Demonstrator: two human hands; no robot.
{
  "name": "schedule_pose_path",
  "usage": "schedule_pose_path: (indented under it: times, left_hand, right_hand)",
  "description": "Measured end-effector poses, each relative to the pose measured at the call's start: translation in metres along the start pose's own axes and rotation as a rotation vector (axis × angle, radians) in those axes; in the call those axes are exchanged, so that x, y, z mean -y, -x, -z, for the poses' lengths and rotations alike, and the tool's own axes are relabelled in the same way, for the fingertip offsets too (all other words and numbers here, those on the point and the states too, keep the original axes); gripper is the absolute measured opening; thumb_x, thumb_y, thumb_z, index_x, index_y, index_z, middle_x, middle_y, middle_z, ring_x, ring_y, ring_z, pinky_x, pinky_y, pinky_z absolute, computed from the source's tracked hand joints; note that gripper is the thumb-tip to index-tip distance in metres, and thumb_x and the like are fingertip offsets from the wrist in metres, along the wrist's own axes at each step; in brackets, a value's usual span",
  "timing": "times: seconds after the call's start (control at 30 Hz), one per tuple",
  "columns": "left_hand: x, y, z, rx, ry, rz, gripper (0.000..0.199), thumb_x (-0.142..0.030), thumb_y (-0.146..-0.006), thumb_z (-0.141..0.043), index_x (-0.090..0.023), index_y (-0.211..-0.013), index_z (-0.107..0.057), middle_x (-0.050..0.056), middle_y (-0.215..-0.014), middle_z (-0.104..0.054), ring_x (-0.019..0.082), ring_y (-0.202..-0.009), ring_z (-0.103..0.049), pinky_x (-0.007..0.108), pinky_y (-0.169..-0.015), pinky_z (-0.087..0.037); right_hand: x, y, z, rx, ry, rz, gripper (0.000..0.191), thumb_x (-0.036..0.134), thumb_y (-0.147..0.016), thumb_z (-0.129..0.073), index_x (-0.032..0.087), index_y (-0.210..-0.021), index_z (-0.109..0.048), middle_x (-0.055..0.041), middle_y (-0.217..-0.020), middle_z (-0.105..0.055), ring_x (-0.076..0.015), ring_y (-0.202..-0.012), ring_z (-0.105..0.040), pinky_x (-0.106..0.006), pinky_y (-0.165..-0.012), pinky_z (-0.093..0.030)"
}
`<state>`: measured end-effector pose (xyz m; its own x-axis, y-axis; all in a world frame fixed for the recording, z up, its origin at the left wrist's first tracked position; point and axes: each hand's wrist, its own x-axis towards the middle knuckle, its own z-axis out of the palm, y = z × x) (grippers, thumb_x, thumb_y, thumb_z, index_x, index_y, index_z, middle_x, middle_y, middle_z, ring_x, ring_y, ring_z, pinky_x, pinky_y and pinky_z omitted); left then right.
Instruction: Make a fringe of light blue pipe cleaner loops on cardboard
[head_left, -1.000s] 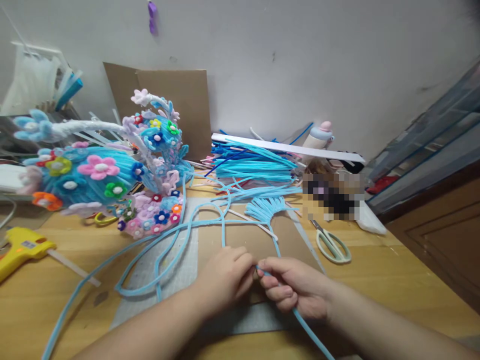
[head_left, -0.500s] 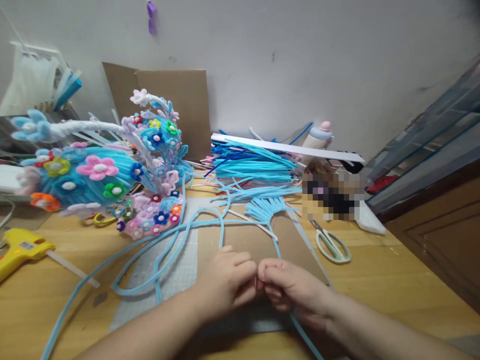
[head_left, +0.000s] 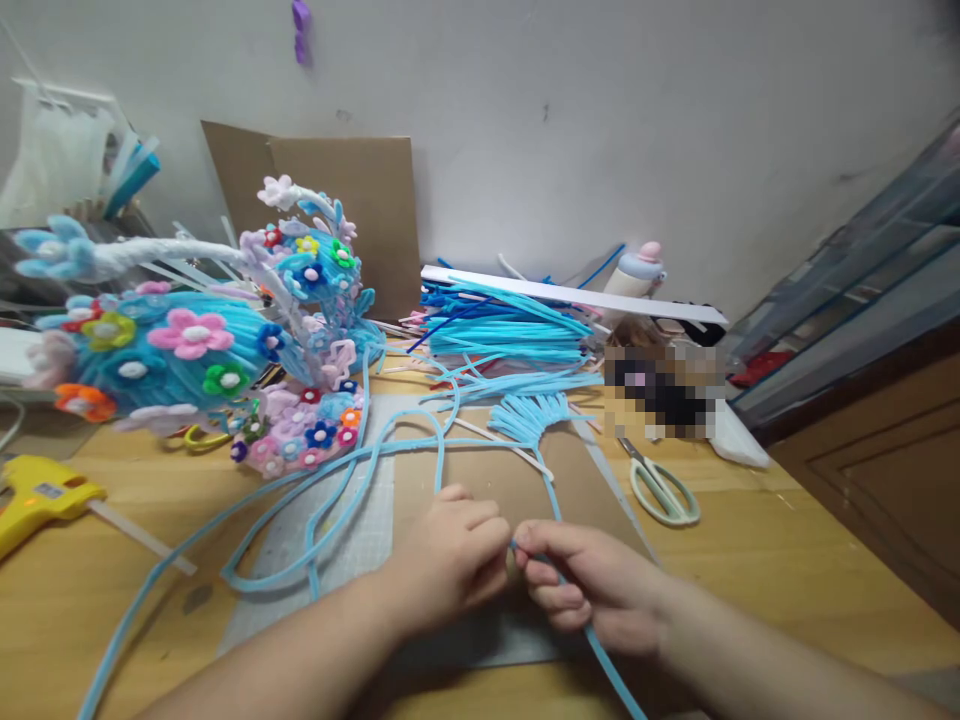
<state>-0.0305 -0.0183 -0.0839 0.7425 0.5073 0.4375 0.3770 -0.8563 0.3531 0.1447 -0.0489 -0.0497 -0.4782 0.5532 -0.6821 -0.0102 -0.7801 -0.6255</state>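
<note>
My left hand (head_left: 461, 545) is closed round a light blue pipe cleaner (head_left: 440, 465), which rises from the fist and loops away to the left. Close beside it, my right hand (head_left: 574, 580) pinches thumb against forefinger on light blue pipe cleaner, a bit of which shows between the two hands. Another length (head_left: 611, 675) runs below the right hand to the bottom edge. Just beyond the hands lies a fan of bent light blue pipe cleaners (head_left: 529, 415), with one strand leading down towards the right hand. Both palms are hidden.
Green-handled scissors (head_left: 664, 490) lie to the right. At left are a yellow glue gun (head_left: 49, 500) and flower-covered pipe-cleaner pieces (head_left: 195, 340). A pile of blue pipe cleaners (head_left: 510, 330) sits at the back. Under my hands are cardboard (head_left: 480, 475) and a grey mat (head_left: 352, 560).
My right hand's fingers have loosened a little and its thumb and forefinger are slightly apart from the left fist, showing a bit of blue between them. My left hand has barely moved.
</note>
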Motion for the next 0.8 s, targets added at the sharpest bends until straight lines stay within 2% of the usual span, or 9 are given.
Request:
schedule_pose_path:
  times: [0.07, 0.17, 0.27, 0.33, 0.4, 0.5, 0.57, 0.67, 0.8]
  left_hand:
    - [-0.001, 0.0, -0.001, 0.01, 0.02, 0.001, 0.01, -0.016, -0.075, -0.045, -0.019, -0.068, -0.04, -0.003, -0.063, -0.05, 0.012, -0.057, -0.04, 0.029, -0.06, -0.025]
    - [-0.003, 0.0, -0.003, 0.038, 0.108, 0.075, 0.01, -0.014, -0.072, -0.046, -0.019, -0.068, -0.039, -0.004, -0.062, -0.051, 0.011, -0.058, -0.042, 0.028, -0.061, -0.026]
    - [-0.003, -0.001, -0.004, 0.062, 0.193, 0.141, 0.009, -0.014, -0.073, -0.047, -0.019, -0.069, -0.042, -0.005, -0.061, -0.052, 0.011, -0.059, -0.045, 0.026, -0.063, -0.028]
    - [-0.002, -0.001, -0.003, 0.059, 0.199, 0.149, 0.008, -0.013, -0.073, -0.047, -0.019, -0.069, -0.042, -0.004, -0.062, -0.053, 0.011, -0.059, -0.045, 0.026, -0.064, -0.029]
    - [-0.001, -0.001, -0.003, 0.044, 0.173, 0.13, 0.008, -0.014, -0.073, -0.046, -0.019, -0.069, -0.042, -0.004, -0.062, -0.053, 0.011, -0.059, -0.045, 0.027, -0.063, -0.029]
    - [-0.001, 0.0, -0.003, 0.026, 0.104, 0.063, 0.009, -0.017, -0.076, -0.045, -0.019, -0.068, -0.042, -0.003, -0.062, -0.052, 0.011, -0.058, -0.044, 0.028, -0.062, -0.028]
    - [-0.001, 0.0, -0.004, 0.017, 0.064, 0.021, 0.01, -0.018, -0.078, -0.045, -0.019, -0.068, -0.042, -0.003, -0.061, -0.052, 0.011, -0.057, -0.043, 0.028, -0.061, -0.027]
    - [-0.002, 0.001, -0.005, -0.007, 0.038, 0.001, 0.01, -0.019, -0.078, -0.045, -0.019, -0.068, -0.042, -0.003, -0.061, -0.051, 0.011, -0.056, -0.042, 0.029, -0.061, -0.026]
    - [-0.001, 0.001, -0.003, 0.04, 0.082, 0.03, 0.007, -0.015, -0.073, -0.046, -0.019, -0.069, -0.042, -0.004, -0.06, -0.051, 0.01, -0.055, -0.043, 0.028, -0.061, -0.027]
  right_hand:
    - [-0.004, -0.001, 0.001, -0.121, 0.203, 0.175, 0.014, 0.028, -0.076, -0.044, 0.019, -0.067, -0.038, 0.0083, -0.053, -0.028, -0.0052, -0.04, -0.017, -0.02, -0.041, -0.012]
    - [-0.011, 0.0, 0.002, -0.313, 0.864, 0.653, 0.02, 0.024, -0.075, -0.048, 0.018, -0.059, -0.038, 0.0048, -0.053, -0.033, -0.0081, -0.05, -0.028, -0.023, -0.049, -0.019]
    - [-0.016, 0.002, 0.004, -0.362, 1.308, 0.962, 0.021, 0.021, -0.077, -0.048, 0.017, -0.058, -0.043, 0.0026, -0.057, -0.038, -0.0098, -0.056, -0.029, -0.027, -0.053, -0.017]
    - [-0.016, 0.003, 0.004, -0.393, 1.231, 0.893, 0.021, 0.021, -0.077, -0.048, 0.016, -0.057, -0.041, 0.003, -0.056, -0.038, -0.0093, -0.055, -0.03, -0.026, -0.053, -0.018]
    - [-0.013, 0.003, 0.003, -0.347, 0.874, 0.603, 0.018, 0.024, -0.076, -0.045, 0.017, -0.06, -0.04, 0.0045, -0.054, -0.037, -0.008, -0.05, -0.031, -0.023, -0.049, -0.02]
    - [-0.009, 0.001, 0.003, -0.049, 0.159, 0.038, 0.015, 0.03, -0.078, -0.038, 0.018, -0.071, -0.044, 0.0079, -0.051, -0.033, -0.0053, -0.038, -0.021, -0.019, -0.04, -0.014]
    - [-0.008, -0.001, 0.004, 0.1, -0.149, -0.148, 0.015, 0.031, -0.078, -0.039, 0.018, -0.073, -0.044, 0.009, -0.052, -0.032, -0.0036, -0.036, -0.016, -0.018, -0.039, -0.009]
    - [-0.01, -0.002, 0.004, 0.075, -0.184, -0.054, 0.013, 0.029, -0.078, -0.045, 0.018, -0.072, -0.041, 0.0092, -0.053, -0.032, -0.0028, -0.036, -0.015, -0.018, -0.039, -0.008]
    - [-0.016, 0.001, 0.0, -0.249, 0.574, 0.463, 0.017, 0.024, -0.075, -0.047, 0.018, -0.062, -0.039, 0.0059, -0.053, -0.033, -0.0069, -0.046, -0.026, -0.022, -0.047, -0.017]
